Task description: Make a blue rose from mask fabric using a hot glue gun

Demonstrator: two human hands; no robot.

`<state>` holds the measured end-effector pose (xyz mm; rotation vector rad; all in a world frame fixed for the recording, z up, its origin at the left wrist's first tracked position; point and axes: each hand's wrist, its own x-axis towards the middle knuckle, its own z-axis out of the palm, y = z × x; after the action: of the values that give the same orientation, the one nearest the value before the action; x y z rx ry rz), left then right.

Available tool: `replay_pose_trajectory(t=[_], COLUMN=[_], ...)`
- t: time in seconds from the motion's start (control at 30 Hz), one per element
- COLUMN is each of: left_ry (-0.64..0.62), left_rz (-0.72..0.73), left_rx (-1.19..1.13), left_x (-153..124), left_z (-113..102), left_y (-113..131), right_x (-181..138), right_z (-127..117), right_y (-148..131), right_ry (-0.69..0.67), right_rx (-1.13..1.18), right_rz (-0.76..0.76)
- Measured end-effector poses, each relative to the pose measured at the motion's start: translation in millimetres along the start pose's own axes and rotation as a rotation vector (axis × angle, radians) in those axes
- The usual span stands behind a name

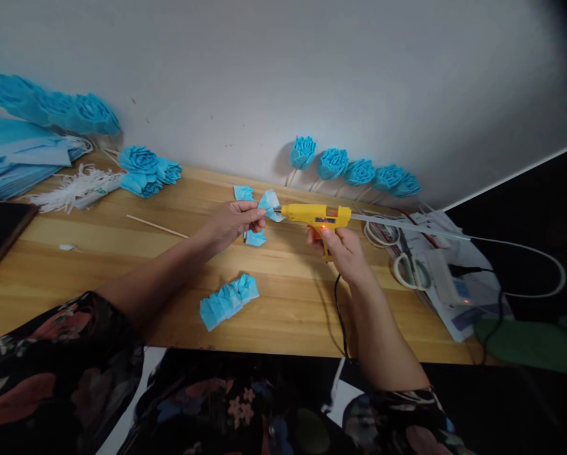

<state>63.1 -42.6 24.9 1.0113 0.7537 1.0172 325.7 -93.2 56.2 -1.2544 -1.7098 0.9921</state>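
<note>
Between the thumb and fingers of my left hand (238,221) is a small light-blue petal piece (269,203), held above the table. My right hand (343,249) is wrapped round the grip of a yellow glue gun (307,213), whose red light is lit. The gun's nozzle points left and meets the petal, though I cannot tell whether it touches. A long white glue stick (406,224) sticks out of the gun's back. Blue petal scraps (256,237) lie beneath my left hand. Nearer me rests a pleated blue strip (229,302) on the wood.
Several blue flowers on sticks (333,164) lean at the wall; more flowers (144,167) lie left beside blue face masks (18,158) and white ear loops (77,186). A thin stick (155,225) lies on the table (283,303). Scissors (412,268) and a power strip (447,278) are right.
</note>
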Motion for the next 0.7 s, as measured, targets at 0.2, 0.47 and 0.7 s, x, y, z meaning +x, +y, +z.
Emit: replay_pose_trajectory(t=[0.2,0.47,0.7], left_ry=[0.034,0.108,0.17], left_rz=[0.003,-0.014,0.013], left_rx=[0.047,0.04,0.021], left_x=[0.1,-1.2,-1.2], left_z=[-0.2,3.9,2.1], left_y=[1.7,5.8,9.8], right_x=[-1.0,-1.4,-2.2], right_z=[-0.4,-2.9,-4.5], right_y=[3.3,-1.4,2.0], right_ry=[0.0,-0.077,-0.035], right_rx=[-0.024,-0.055,0.14], right_rz=[0.01,0.005,0.066])
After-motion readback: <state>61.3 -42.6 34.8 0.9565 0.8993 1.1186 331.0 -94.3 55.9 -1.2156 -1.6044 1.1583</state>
